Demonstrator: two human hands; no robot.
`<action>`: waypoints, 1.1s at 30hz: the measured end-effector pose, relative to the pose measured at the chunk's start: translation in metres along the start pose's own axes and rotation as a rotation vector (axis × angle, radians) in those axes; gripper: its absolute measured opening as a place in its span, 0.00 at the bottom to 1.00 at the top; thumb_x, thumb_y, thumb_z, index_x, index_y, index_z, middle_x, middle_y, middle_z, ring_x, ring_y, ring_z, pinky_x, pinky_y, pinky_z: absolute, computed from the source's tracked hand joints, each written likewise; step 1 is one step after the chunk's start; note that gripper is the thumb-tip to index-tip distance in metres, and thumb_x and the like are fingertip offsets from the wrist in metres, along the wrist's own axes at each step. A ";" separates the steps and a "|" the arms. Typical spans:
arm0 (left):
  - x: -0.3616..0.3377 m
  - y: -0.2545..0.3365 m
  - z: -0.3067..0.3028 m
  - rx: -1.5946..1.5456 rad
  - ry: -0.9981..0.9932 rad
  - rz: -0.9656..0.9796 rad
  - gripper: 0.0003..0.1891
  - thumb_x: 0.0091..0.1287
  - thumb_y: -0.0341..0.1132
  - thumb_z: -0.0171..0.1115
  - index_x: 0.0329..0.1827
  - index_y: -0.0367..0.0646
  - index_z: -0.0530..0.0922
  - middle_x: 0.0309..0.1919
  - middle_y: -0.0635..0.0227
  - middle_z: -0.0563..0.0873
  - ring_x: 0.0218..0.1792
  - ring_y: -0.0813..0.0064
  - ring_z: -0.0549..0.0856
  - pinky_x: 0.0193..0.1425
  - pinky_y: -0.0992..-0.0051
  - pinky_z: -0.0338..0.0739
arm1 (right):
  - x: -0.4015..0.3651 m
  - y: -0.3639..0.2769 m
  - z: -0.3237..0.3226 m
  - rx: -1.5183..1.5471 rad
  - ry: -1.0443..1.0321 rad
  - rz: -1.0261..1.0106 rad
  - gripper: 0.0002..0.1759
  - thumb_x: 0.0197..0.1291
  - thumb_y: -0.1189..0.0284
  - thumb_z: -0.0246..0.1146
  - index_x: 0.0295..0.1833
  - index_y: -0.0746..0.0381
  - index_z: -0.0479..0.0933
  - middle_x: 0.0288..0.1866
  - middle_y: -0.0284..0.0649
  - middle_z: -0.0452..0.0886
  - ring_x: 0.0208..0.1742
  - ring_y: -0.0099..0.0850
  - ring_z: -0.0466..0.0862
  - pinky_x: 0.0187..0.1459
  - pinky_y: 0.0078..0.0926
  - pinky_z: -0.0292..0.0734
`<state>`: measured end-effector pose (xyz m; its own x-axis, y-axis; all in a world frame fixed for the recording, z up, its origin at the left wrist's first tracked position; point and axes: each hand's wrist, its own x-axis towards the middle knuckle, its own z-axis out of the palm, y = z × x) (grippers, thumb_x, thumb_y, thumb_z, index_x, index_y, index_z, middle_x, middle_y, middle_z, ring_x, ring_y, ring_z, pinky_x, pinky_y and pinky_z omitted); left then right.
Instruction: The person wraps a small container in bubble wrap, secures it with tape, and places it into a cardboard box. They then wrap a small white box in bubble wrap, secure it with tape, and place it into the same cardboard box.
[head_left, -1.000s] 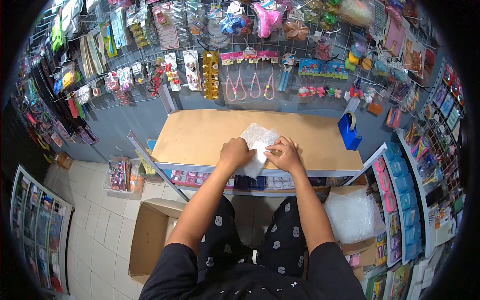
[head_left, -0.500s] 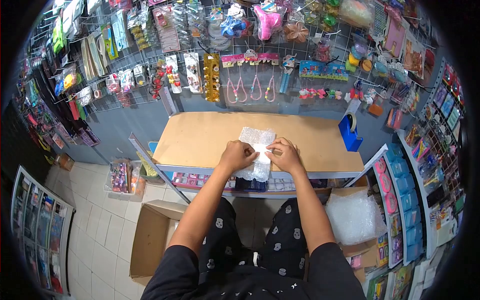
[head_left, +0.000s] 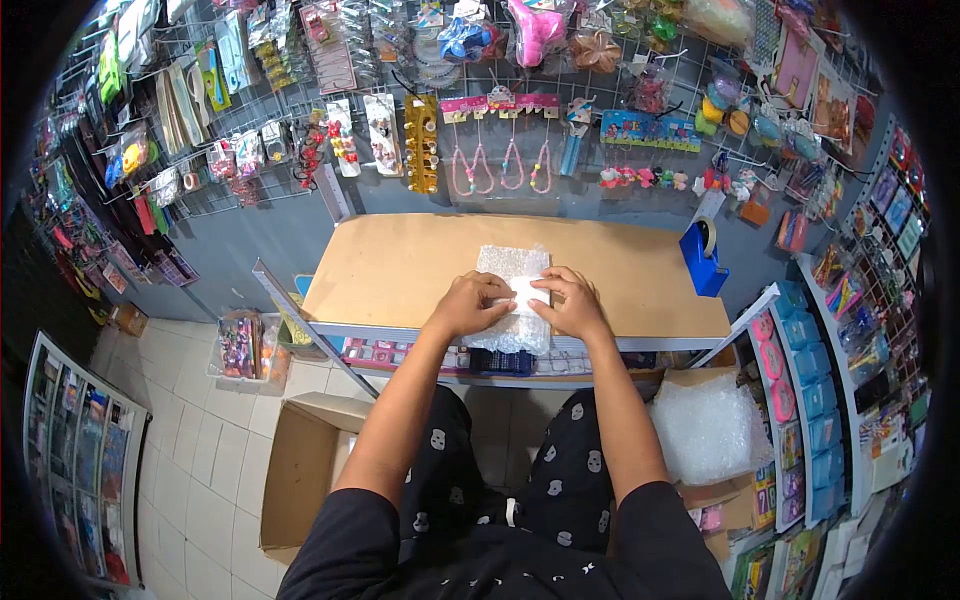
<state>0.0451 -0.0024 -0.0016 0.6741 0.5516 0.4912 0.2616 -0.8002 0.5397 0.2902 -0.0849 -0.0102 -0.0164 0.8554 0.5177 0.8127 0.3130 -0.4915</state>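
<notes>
On a wooden counter (head_left: 380, 270), a sheet of bubble wrap (head_left: 514, 261) lies near the middle of the front edge and hangs slightly over it. On the sheet is a small, flat white item (head_left: 527, 293). The left hand (head_left: 470, 303) and right hand (head_left: 572, 303), fingers bent, touch its opposite sides; whether they pinch or merely press is unclear. The wrap should handle as light, soft and slippery; the item seems light, its fragility unknown, best held by its side edges.
</notes>
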 end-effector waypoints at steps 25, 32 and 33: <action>-0.004 0.006 0.012 0.412 0.365 -0.551 0.14 0.65 0.44 0.69 0.47 0.47 0.92 0.54 0.57 0.87 0.62 0.57 0.82 0.72 0.51 0.64 | -0.001 -0.003 -0.003 -0.073 -0.120 0.057 0.32 0.48 0.41 0.80 0.59 0.40 0.90 0.69 0.33 0.81 0.73 0.39 0.77 0.74 0.50 0.66; -0.004 0.004 0.012 0.369 0.432 -0.589 0.12 0.62 0.47 0.75 0.33 0.48 0.92 0.50 0.58 0.88 0.58 0.56 0.84 0.66 0.47 0.68 | -0.001 -0.004 -0.004 -0.081 -0.115 0.057 0.32 0.48 0.41 0.79 0.59 0.40 0.90 0.69 0.32 0.81 0.72 0.39 0.78 0.73 0.50 0.68; -0.003 0.005 0.013 0.370 0.442 -0.620 0.13 0.61 0.48 0.75 0.32 0.48 0.92 0.48 0.58 0.89 0.57 0.56 0.84 0.64 0.47 0.69 | -0.001 -0.005 -0.006 -0.090 -0.119 0.063 0.32 0.48 0.41 0.79 0.59 0.41 0.90 0.68 0.32 0.81 0.72 0.39 0.78 0.73 0.49 0.68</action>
<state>0.0532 -0.0110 -0.0096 0.0225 0.8958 0.4440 0.7563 -0.3057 0.5784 0.2895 -0.0895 -0.0039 -0.0282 0.9166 0.3988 0.8629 0.2237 -0.4532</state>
